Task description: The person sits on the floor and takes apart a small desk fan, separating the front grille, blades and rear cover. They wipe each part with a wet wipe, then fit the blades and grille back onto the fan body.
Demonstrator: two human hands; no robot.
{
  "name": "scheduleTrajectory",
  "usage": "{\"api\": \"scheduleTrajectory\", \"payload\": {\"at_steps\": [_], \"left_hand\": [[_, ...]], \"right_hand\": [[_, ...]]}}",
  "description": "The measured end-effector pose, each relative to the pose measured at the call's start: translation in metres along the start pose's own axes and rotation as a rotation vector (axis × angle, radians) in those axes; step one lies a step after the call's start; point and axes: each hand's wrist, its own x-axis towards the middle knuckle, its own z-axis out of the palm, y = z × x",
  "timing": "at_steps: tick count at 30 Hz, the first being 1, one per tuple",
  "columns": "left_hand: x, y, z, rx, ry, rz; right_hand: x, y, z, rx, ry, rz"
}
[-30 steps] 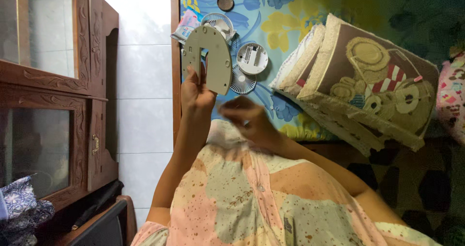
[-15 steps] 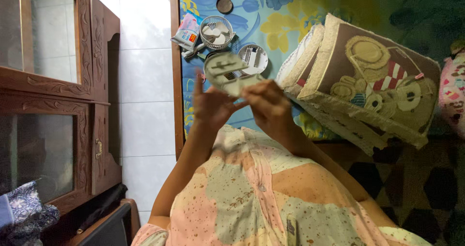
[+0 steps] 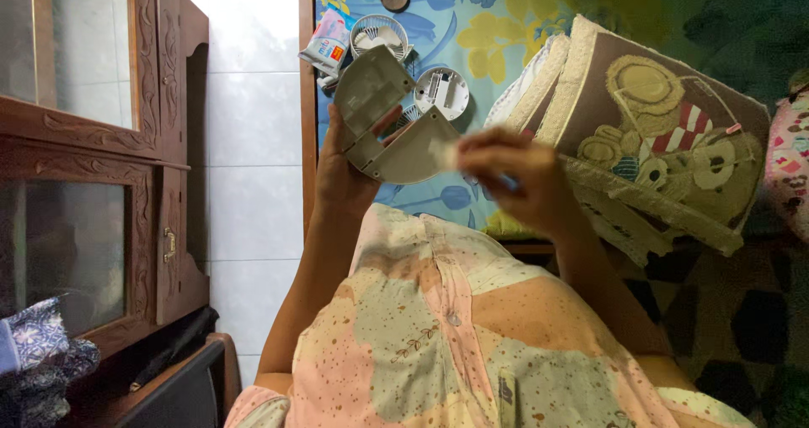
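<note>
The left hand [image 3: 341,171] is clamped on the beige casing [image 3: 383,120], held up off the bed. The right hand [image 3: 514,175], blurred, pinches a small white piece [image 3: 444,152] against its lower edge. One-handed, the casing could twist loose and fall among the round parts [image 3: 441,91] beyond the grip.

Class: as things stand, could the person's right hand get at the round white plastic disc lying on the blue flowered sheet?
Probably yes. The right hand hovers just below the round white plastic disc, with only open blue flowered sheet between them; the beige plastic casing sits to its left.
</note>
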Motion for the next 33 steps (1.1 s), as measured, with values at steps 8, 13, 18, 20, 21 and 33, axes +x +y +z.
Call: {"api": "scheduleTrajectory", "payload": {"at_steps": [8, 13, 18, 20, 21, 33], "left_hand": [[-0.010, -0.021, 0.015, -0.038, -0.083, -0.023], [-0.011, -0.019, 0.009, -0.068, -0.044, 0.031], [-0.008, -0.009, 0.002, -0.076, -0.085, -0.006], [-0.006, -0.011, 0.002, -0.050, -0.091, -0.035], [-0.006, -0.012, 0.002, -0.036, -0.093, -0.049], [-0.011, -0.037, 0.019, 0.047, -0.080, 0.100]], "right_hand": [[0.018, -0.002, 0.048, -0.312, 0.021, -0.012], [0.010, -0.008, 0.054, -0.164, -0.133, -0.152], [0.014, -0.004, 0.021, -0.317, -0.200, -0.052], [0.018, -0.005, 0.008, -0.182, -0.138, 0.004], [0.020, -0.006, 0.005, -0.124, -0.144, 0.031], [0.033, -0.001, 0.064, -0.164, 0.264, 0.025]]}}
